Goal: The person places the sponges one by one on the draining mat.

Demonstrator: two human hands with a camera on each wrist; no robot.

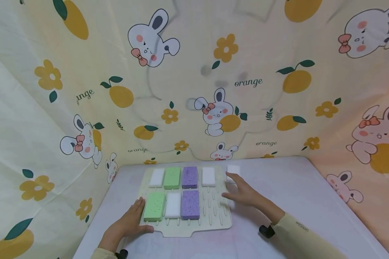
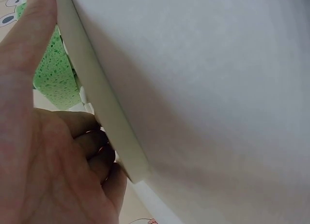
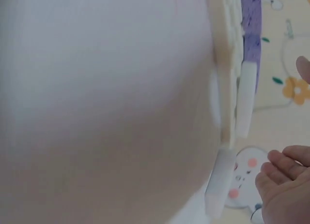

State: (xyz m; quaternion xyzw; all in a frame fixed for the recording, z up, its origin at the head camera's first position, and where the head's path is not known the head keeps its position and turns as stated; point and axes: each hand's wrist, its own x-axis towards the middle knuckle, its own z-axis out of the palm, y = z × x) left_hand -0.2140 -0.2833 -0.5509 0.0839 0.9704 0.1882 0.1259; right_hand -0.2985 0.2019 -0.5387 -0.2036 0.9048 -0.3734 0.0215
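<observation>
A cream ridged tray point(image 1: 210, 223) lies on the table with sponges in two rows. The back row has a white block point(image 1: 209, 177), a purple sponge point(image 1: 189, 177), a green sponge point(image 1: 172, 178) and another white block point(image 1: 157, 178). In front are a green sponge point(image 1: 154, 206), a white block point(image 1: 173, 205) and a purple sponge point(image 1: 190, 205). My left hand point(image 1: 131, 219) rests against the tray's left edge, thumb near the front corner. My right hand point(image 1: 244, 190), fingers spread and holding nothing, is over the right edge, near a loose white block point(image 1: 233, 169) beside the back corner.
The white table point(image 1: 278, 180) extends to the right of the tray. A patterned cloth point(image 1: 188, 72) with rabbits and oranges hangs behind the table and along both sides. Ridges point(image 1: 214, 208) show on the tray's front right part.
</observation>
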